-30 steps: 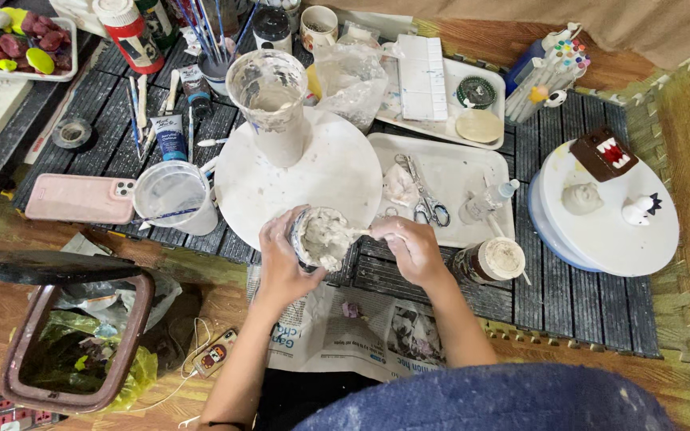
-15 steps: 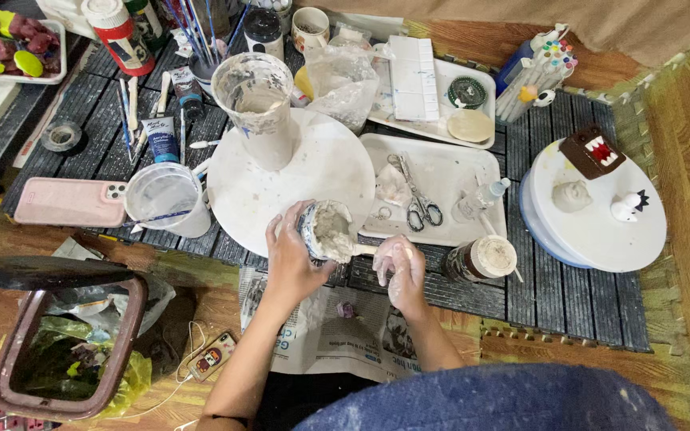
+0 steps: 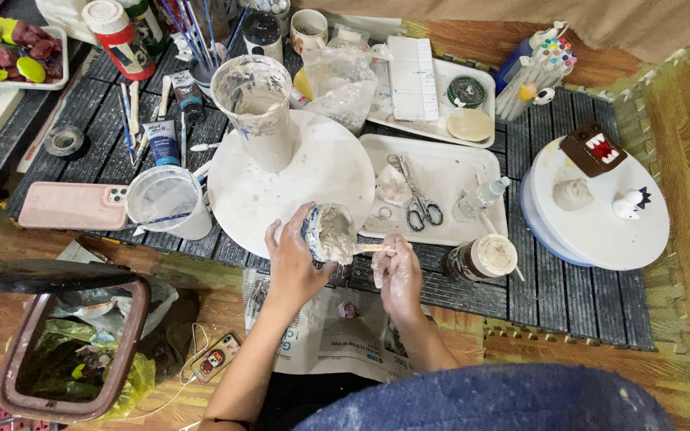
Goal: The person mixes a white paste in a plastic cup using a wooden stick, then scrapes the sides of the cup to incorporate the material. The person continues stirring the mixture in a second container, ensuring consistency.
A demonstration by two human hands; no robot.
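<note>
Her left hand (image 3: 293,267) clamps a clay-smeared cup (image 3: 329,234); the right hand (image 3: 397,271) pinches a wooden stick (image 3: 370,248) dipped inside it, above the tabletop (image 3: 569,287).

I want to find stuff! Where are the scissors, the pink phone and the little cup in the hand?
scissors (image 3: 418,199): head view, on the crossing blades.
pink phone (image 3: 69,206): head view, middle of its back.
little cup (image 3: 331,234): head view, on its clay-smeared inside.

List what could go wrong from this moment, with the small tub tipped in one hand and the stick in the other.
The left hand holds the small tub tilted on its side, so the pale paste could slide out onto the newspaper. The right hand, coated in paste, works a wooden stick into it; a slippery grip might drop it. The pink phone lies near the clear cup, so splashes could reach it.
</note>
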